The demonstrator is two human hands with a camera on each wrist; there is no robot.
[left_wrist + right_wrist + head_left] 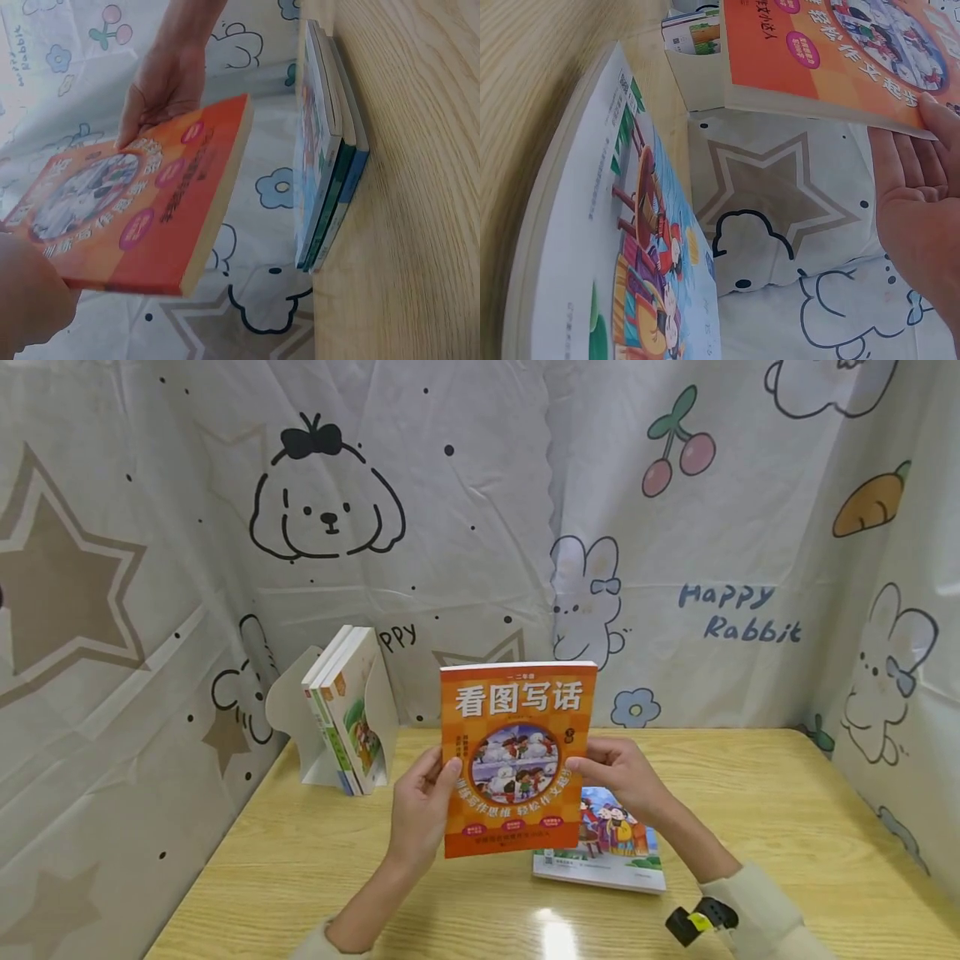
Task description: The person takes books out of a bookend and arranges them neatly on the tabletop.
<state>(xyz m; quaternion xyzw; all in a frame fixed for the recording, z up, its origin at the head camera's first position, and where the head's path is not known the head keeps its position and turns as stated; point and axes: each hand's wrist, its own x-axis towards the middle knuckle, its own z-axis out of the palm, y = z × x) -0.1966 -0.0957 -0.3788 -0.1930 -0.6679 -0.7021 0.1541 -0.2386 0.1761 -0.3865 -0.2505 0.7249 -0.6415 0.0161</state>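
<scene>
An orange book (517, 693) with white Chinese lettering and a round picture on its cover is held upright above the table, cover facing me. My left hand (422, 810) grips its left edge, thumb on the cover and fingers behind. Opposite, my right hand (626, 774) pinches the right edge the same way. Behind and below it, partly hidden, lies a book with a colourful illustrated cover (615, 835). In the left wrist view this illustrated book (319, 105) tops a small stack of books (346, 161) on the table.
At the table's back left, a white bookend (288, 693) holds upright books (356, 710). A printed curtain (480, 585) hangs round the back and sides of the wooden table (780, 810). A black and yellow strap (701, 922) is at my right sleeve.
</scene>
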